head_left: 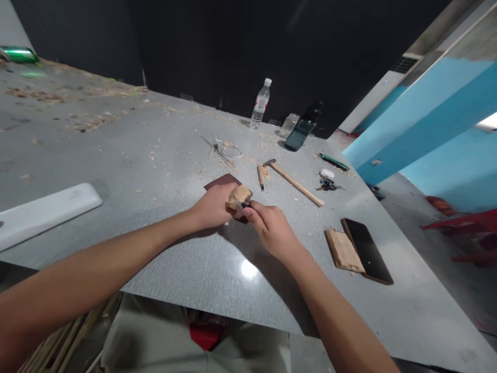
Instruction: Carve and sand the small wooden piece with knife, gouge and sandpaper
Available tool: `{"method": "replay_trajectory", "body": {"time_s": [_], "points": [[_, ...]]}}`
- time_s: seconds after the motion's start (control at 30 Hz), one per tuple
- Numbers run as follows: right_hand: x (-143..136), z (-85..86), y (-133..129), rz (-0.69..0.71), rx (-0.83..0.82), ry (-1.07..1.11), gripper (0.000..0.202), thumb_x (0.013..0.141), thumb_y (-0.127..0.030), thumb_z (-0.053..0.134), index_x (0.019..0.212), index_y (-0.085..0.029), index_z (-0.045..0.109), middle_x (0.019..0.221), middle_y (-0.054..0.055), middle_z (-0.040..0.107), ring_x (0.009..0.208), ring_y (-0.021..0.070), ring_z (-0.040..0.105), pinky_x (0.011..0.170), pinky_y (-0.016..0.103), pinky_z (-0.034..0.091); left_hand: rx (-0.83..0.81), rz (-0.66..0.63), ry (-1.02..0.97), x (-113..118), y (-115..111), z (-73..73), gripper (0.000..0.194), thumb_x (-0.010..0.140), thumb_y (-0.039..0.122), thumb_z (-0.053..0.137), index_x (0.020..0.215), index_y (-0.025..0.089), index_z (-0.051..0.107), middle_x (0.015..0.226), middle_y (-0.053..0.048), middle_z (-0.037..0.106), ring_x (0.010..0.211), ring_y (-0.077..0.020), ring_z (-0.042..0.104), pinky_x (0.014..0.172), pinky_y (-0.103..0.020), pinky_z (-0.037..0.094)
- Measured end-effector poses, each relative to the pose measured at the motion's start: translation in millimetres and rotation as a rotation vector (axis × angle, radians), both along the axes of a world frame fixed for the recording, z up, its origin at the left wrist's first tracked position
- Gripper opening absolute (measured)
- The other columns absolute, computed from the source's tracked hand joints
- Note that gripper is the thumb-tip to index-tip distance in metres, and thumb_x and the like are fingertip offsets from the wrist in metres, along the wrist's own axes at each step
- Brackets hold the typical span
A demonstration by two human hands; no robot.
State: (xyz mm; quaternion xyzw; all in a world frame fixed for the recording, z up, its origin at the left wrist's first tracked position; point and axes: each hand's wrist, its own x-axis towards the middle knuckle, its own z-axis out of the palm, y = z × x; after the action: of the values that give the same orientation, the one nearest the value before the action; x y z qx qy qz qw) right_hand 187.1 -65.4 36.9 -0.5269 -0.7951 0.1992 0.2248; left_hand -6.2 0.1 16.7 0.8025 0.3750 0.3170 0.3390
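Observation:
In the middle of the head view, my left hand (215,205) is wrapped round a small light-brown wood block (239,195). My right hand (271,226) is closed round the handle of a small carving tool (244,204), whose metal end lies against the block's near side. Most of the handle is hidden by my fingers. A dark red-brown sheet (222,181) shows behind my left hand and under the block, partly covered by them.
Beyond my hands lie a short wooden-handled tool (260,177), a hammer (297,183) and a wire ring (232,151). Bottles (260,105) (302,129) stand at the back. To the right are keys (327,184), a wood piece (344,250) and a phone (367,250); a white case (50,212) is left.

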Motion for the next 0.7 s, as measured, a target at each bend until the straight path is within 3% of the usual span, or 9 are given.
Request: {"method": "replay_trajectory", "body": {"time_s": [0.23, 0.43, 0.7], "points": [[16.3, 1.4, 10.6, -0.110, 0.147, -0.273, 0.046, 0.111, -0.056, 0.038, 0.101, -0.022, 0.068, 0.083, 0.008, 0.074, 0.070, 0.0227, 0.061, 0.062, 0.033, 0.022, -0.266, -0.042, -0.195, 15.7, -0.1, -0.9, 0.024, 0.073, 0.033, 0.076, 0.078, 0.019, 0.058, 0.076, -0.001, 0.061, 0.072, -0.0157, 0.054, 0.066, -0.030, 0.040], [25.4, -0.3, 17.2, -0.245, 0.207, -0.391, 0.048, 0.112, -0.055, 0.035, 0.099, -0.021, 0.067, 0.086, 0.011, 0.076, 0.069, 0.0243, 0.063, 0.061, 0.035, 0.017, -0.445, -0.150, -0.334, 19.2, -3.1, 0.8, 0.024, 0.077, 0.036, 0.074, 0.076, 0.018, 0.057, 0.072, 0.000, 0.058, 0.066, -0.0127, 0.051, 0.063, -0.029, 0.041], [-5.1, -2.6, 5.7, -0.132, 0.161, -0.223, 0.048, 0.113, -0.051, 0.032, 0.101, -0.021, 0.067, 0.077, 0.008, 0.073, 0.068, 0.0234, 0.065, 0.061, 0.032, 0.028, -0.377, -0.166, -0.381, 10.7, 3.6, -1.6, 0.023, 0.074, 0.030, 0.072, 0.075, 0.019, 0.052, 0.073, 0.002, 0.055, 0.068, -0.0120, 0.048, 0.064, -0.028, 0.040]]}}
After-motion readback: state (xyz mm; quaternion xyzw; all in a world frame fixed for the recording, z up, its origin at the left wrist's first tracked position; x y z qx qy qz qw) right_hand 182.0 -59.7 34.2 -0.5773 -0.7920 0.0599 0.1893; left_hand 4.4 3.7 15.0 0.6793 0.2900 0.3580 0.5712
